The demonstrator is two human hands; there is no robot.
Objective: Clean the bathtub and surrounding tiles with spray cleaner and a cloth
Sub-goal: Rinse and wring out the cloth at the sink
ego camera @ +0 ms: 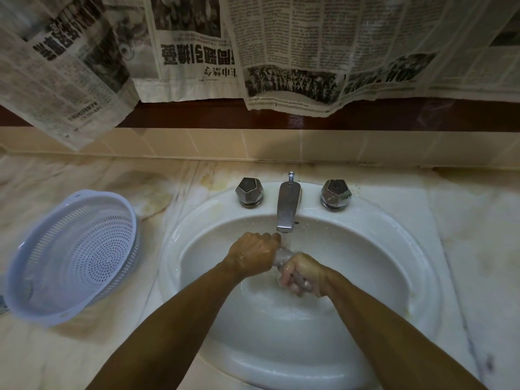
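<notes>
Both hands are working over the sink (388, 249) basin. L hand (254, 256) is closing its grip round the upper end of a wet grey cloth (282, 254); R hand (302, 274) is gripping the lower end — fingers curled tight on it, knuckles up. Cloth is sitting twisted between the two grips, only a short section showing. Water is running from the spout (287, 206) directly above the L grip & landing on the cloth betw. the hands. Two faceted chrome knobs are standing behind the grips: one to the left (249, 191), one to the right (335, 194) of the spout. Well left of the L grip, a pale perforated basket (70, 257) is lying tilted on the marble tabletop (478, 235). Above & behind — newspaper sheets (281, 52) are hanging over the tiled wall (197, 142).
</notes>
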